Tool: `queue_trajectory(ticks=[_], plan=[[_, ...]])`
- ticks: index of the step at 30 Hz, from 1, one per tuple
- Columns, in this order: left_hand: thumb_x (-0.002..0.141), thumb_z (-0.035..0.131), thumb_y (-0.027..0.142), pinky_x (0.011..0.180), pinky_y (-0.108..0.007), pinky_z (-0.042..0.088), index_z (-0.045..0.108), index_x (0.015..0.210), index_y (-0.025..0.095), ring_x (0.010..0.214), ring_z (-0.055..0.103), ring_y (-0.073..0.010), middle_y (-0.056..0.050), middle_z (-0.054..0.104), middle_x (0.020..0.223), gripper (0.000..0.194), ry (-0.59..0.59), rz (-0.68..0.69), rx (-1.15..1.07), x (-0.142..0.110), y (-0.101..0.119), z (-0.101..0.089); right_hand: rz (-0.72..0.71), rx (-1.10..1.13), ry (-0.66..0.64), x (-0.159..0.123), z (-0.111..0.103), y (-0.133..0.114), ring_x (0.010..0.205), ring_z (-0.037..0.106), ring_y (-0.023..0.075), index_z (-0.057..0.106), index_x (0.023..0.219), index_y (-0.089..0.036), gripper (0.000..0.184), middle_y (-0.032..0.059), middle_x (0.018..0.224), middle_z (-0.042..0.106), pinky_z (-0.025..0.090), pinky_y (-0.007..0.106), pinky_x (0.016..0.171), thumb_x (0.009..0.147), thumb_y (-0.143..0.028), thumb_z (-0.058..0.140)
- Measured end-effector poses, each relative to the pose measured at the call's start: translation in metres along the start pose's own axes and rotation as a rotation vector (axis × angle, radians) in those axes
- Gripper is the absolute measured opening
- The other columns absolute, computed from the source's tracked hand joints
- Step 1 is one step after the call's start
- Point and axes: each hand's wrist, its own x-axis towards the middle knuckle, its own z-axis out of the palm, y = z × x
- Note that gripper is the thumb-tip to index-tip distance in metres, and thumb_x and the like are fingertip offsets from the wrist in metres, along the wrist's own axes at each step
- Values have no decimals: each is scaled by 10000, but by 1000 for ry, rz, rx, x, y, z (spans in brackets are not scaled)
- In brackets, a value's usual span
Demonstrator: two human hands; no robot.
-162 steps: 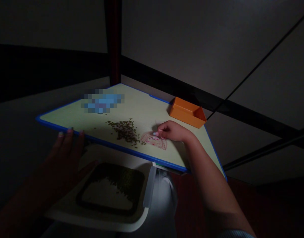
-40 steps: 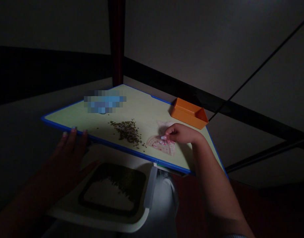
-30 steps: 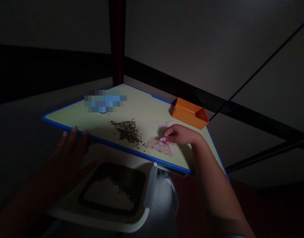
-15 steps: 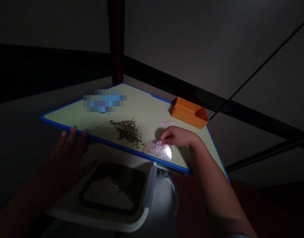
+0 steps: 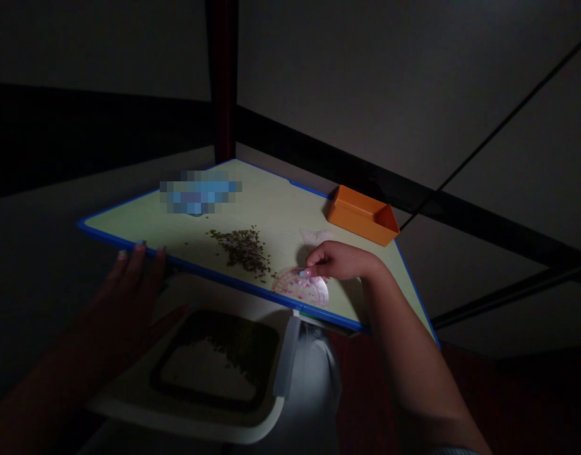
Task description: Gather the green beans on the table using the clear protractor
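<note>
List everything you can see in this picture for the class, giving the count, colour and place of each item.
board: 1, pale green with blue edge, centre
orange tray: 1, orange, far right of board
blurred object: 1, blue, far left of board
seeds: many, dark brown, heaped mid-board
protractor: 1, clear with pink marks, board's near edge
white tray: 1, white with dark inner border, below board, holding more seeds
post: 1, dark red, behind board
trouser leg: 1, pale grey, right of white tray
left hand: 1, fingertips at board's near edge
right hand: 1, fingertips on protractor
</note>
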Motion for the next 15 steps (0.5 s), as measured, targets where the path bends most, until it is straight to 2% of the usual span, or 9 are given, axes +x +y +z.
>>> queue_trajectory(ticks=[4, 9, 15], plan=[[755, 284, 631, 1114, -570, 237, 86, 1406, 108, 1411, 68, -383, -202, 46, 1543, 858, -15, -28, 0, 0, 2, -3, -5, 2, 9, -1, 0, 1, 548, 397, 65, 587, 682, -121, 257, -35, 575, 489, 310, 214, 553, 837, -310, 509], [773, 280, 598, 1120, -571, 217, 51, 1404, 89, 1413, 27, -385, -220, 2, 1539, 842, -16, 26, 23, -1, -3, 1, -4, 2, 7, -1, 0, 1, 545, 395, 66, 590, 679, -124, 264, -38, 568, 490, 300, 217, 549, 839, -316, 502], [767, 293, 605, 1112, -581, 231, 48, 1411, 135, 1414, 52, -382, -188, -5, 1548, 834, -1, -2, 10, -2, -5, 4, -3, 30, 2, -1, 0, 1, 537, 388, 64, 592, 681, -125, 238, -42, 560, 483, 294, 219, 544, 827, -296, 514]])
